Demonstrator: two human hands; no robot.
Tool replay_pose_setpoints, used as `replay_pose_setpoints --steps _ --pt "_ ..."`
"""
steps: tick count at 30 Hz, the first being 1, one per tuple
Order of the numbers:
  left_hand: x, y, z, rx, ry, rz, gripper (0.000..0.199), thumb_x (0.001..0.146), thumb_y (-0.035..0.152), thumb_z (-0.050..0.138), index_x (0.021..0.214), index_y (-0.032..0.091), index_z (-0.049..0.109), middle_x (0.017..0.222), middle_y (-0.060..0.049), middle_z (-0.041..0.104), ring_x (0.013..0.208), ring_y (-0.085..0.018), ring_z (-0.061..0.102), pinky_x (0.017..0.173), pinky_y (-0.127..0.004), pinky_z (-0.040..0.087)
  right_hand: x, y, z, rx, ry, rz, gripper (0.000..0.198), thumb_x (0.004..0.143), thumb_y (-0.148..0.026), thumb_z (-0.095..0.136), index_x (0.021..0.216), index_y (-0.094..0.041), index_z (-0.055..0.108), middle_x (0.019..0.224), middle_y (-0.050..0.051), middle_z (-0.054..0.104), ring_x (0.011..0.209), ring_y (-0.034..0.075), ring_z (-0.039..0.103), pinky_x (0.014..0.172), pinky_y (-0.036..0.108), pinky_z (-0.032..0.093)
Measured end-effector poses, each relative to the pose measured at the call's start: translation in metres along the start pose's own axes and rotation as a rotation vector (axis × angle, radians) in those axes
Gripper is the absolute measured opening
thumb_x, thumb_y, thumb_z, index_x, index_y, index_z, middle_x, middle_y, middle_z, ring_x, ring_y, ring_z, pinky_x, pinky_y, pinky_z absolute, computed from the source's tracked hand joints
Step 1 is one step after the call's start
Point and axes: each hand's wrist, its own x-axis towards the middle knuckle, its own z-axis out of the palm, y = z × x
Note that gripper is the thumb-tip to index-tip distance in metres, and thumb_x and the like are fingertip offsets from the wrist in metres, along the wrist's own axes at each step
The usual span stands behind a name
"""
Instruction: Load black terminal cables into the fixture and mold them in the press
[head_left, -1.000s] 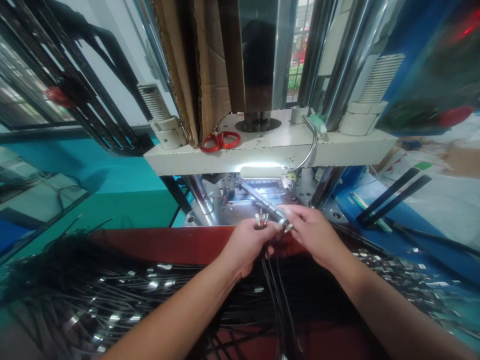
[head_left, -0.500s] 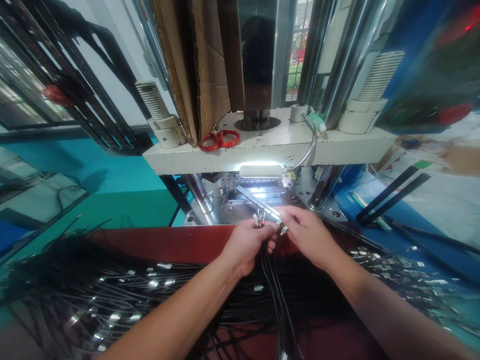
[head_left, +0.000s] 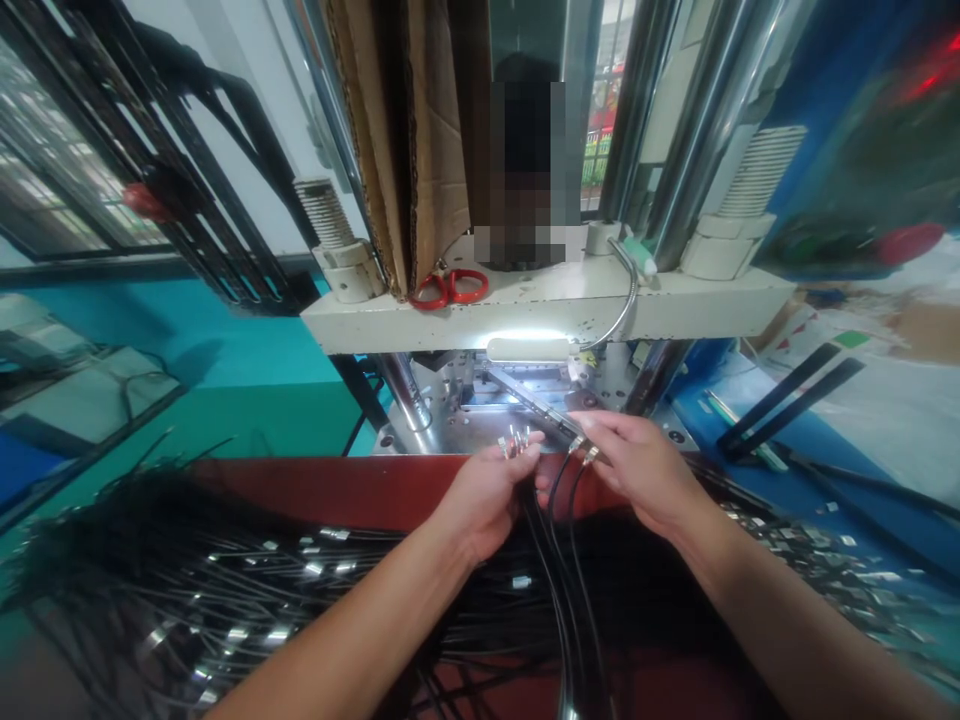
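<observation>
My left hand [head_left: 480,497] is closed around a bundle of black cables [head_left: 561,610], whose small metal connectors [head_left: 514,440] stick up past the thumb. To its right, my right hand [head_left: 643,462] grips the near end of a narrow slotted metal bar [head_left: 529,397]. Two cable ends with metal plugs [head_left: 590,455] are at that near end, by my right fingertips; whether they sit in the bar I cannot tell. The bar slants away to the left, its far end over the lit metal bed [head_left: 442,430] of a press.
Above the bed sits the press's white plate [head_left: 555,312], carrying red-handled scissors [head_left: 452,289] and a lit lamp [head_left: 529,349]. Cardboard [head_left: 433,150] stands behind them. Loose black cables [head_left: 285,570] cover the red surface [head_left: 300,480]. Black bars [head_left: 791,400] lie on the blue surface at right.
My hands have moved apart slightly, the right one shifting right with the bar. Two cables now curve from the bundle to the bar's near end. The view has shifted a little.
</observation>
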Motion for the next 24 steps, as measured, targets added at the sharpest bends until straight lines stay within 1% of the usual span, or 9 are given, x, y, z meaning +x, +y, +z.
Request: replay_pose_setpoints --steps 2,4,7,9,13,17,19,24 --pt "0.002 -0.004 -0.001 0.01 -0.005 0.047 0.007 0.086 0.017 0.063 0.091 0.013 0.061 0.066 0.001 0.054 0.052 -0.008 0.05 0.051 -0.02 0.045 0.0 0.0 0.001 -0.002 0.01 0.0 0.044 0.079 -0.054 0.065 0.101 -0.017 0.073 0.069 0.004 0.063 0.048 0.011 0.044 0.04 0.022 0.026" --pt "0.003 -0.006 -0.001 0.016 0.004 0.066 0.008 0.085 0.019 0.064 0.086 0.014 0.058 0.069 0.0 0.057 0.051 -0.008 0.05 0.05 -0.02 0.045 0.0 0.001 0.001 -0.003 0.013 0.001 0.041 0.08 -0.053 0.065 0.101 -0.018 0.073 0.068 0.003 0.061 0.047 0.01 0.042 0.04 0.022 0.024" --pt "0.002 -0.006 0.002 0.011 0.029 0.062 0.01 0.086 0.022 0.064 0.089 0.015 0.057 0.071 -0.001 0.059 0.05 -0.007 0.049 0.049 -0.02 0.044 0.0 0.002 0.002 -0.008 -0.005 0.012 0.039 0.082 -0.051 0.063 0.1 -0.019 0.073 0.064 0.001 0.059 0.043 0.008 0.036 0.04 0.021 0.021" --pt "0.002 -0.005 0.004 0.029 0.043 0.076 0.013 0.085 0.025 0.065 0.089 0.016 0.057 0.069 0.0 0.058 0.05 -0.007 0.049 0.048 -0.019 0.043 0.0 0.003 0.002 -0.02 -0.017 0.014 0.039 0.083 -0.052 0.062 0.099 -0.019 0.073 0.062 0.0 0.059 0.042 0.008 0.036 0.04 0.021 0.022" --pt "0.003 -0.007 0.006 0.175 0.039 0.125 0.021 0.081 0.033 0.069 0.08 0.016 0.057 0.061 0.003 0.054 0.047 -0.007 0.046 0.045 -0.02 0.039 -0.001 0.002 0.002 -0.02 -0.024 0.004 0.037 0.083 -0.05 0.063 0.099 -0.019 0.074 0.062 0.0 0.059 0.042 0.008 0.035 0.04 0.021 0.023" --pt "0.006 -0.013 0.004 0.27 0.029 0.147 0.02 0.08 0.032 0.069 0.078 0.016 0.057 0.059 0.003 0.052 0.046 -0.007 0.044 0.044 -0.019 0.036 -0.001 0.001 0.003 -0.006 -0.044 0.02 0.035 0.085 -0.046 0.062 0.102 -0.019 0.073 0.055 -0.004 0.049 0.042 0.006 0.028 0.04 0.019 0.02" --pt "0.006 -0.014 0.003 0.288 0.029 0.145 0.019 0.08 0.032 0.068 0.079 0.016 0.058 0.06 0.003 0.052 0.046 -0.007 0.043 0.044 -0.019 0.035 -0.002 0.001 0.003 0.008 -0.061 0.026 0.033 0.085 -0.045 0.063 0.102 -0.018 0.073 0.058 -0.003 0.051 0.043 0.006 0.03 0.04 0.018 0.023" --pt "0.006 -0.013 0.003 0.307 0.028 0.137 0.021 0.079 0.035 0.069 0.078 0.016 0.06 0.061 0.002 0.055 0.047 -0.007 0.043 0.045 -0.02 0.035 -0.002 0.002 0.004 0.026 -0.087 0.024 0.034 0.084 -0.047 0.064 0.102 -0.02 0.074 0.069 0.001 0.059 0.05 0.01 0.045 0.045 0.021 0.038"
